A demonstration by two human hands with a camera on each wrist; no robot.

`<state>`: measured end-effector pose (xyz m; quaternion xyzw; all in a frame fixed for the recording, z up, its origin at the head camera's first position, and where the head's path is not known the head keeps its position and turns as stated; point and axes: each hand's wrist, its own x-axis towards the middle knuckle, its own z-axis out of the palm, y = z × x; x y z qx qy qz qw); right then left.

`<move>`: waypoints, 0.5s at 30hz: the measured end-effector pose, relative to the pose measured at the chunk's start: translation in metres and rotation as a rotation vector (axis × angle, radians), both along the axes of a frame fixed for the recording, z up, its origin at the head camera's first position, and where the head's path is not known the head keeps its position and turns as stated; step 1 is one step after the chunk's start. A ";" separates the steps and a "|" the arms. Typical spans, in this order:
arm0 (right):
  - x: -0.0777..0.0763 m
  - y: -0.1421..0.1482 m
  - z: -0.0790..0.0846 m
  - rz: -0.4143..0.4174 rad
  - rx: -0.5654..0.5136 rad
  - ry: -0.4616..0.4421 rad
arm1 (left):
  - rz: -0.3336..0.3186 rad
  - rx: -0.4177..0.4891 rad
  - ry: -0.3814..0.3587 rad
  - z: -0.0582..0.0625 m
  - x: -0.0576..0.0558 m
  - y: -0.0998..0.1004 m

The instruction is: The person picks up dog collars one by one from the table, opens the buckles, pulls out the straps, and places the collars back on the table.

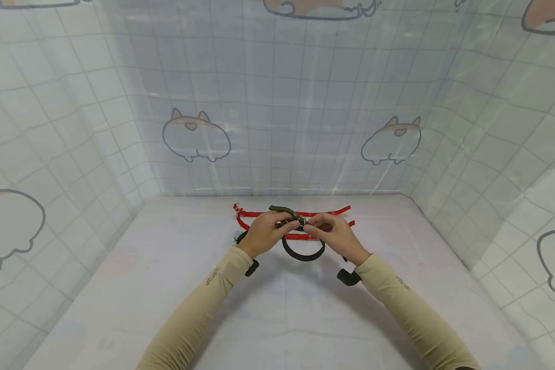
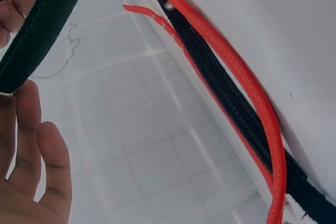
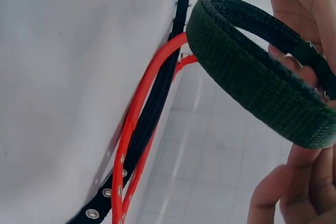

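Both hands meet over a dark green webbing collar (image 3: 257,87) bent into a loop, which hangs below the fingers in the head view. My left hand (image 1: 264,232) pinches it near the metal buckle, and a loose green strap end (image 1: 282,208) sticks out above that hand. On the other side, my right hand (image 1: 336,237) holds the strap by the buckle with thumb and fingertips. Behind and beneath the hands lie red collars (image 2: 241,72) with metal eyelets. Alongside them runs a black collar (image 2: 220,85), also with eyelets (image 3: 92,214).
The straps lie on a white-covered table (image 1: 287,318), toward its back edge. A back wall (image 1: 287,103) and side walls of white gridded sheeting with animal drawings enclose it. Dark bands (image 1: 349,277) show at the wrists.
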<state>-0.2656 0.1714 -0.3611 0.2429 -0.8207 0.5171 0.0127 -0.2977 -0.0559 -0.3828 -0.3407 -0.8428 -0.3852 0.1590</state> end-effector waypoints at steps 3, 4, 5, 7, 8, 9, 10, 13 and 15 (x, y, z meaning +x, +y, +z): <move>0.003 0.001 0.005 0.046 0.001 0.017 | -0.014 0.015 -0.011 -0.001 -0.001 -0.003; 0.003 0.001 0.005 0.060 0.004 0.020 | -0.013 0.023 -0.014 -0.002 -0.002 -0.004; 0.003 0.002 0.006 0.071 0.009 0.020 | -0.007 0.027 -0.014 -0.002 -0.002 -0.005; 0.003 0.003 0.005 0.090 0.016 0.016 | 0.003 0.033 -0.012 -0.003 -0.002 -0.007; 0.003 0.004 0.005 0.093 0.020 0.007 | 0.010 0.033 -0.011 -0.003 -0.002 -0.008; 0.003 0.004 0.005 0.094 0.023 -0.003 | 0.012 0.035 -0.011 -0.003 -0.001 -0.008; 0.004 0.005 0.005 0.091 0.026 -0.010 | 0.013 0.036 -0.010 -0.003 -0.001 -0.008; 0.005 0.003 0.005 0.066 0.033 -0.001 | 0.006 0.020 -0.021 0.000 0.002 -0.005; 0.005 0.002 0.005 0.040 0.039 0.021 | -0.004 0.009 -0.042 0.001 0.004 -0.003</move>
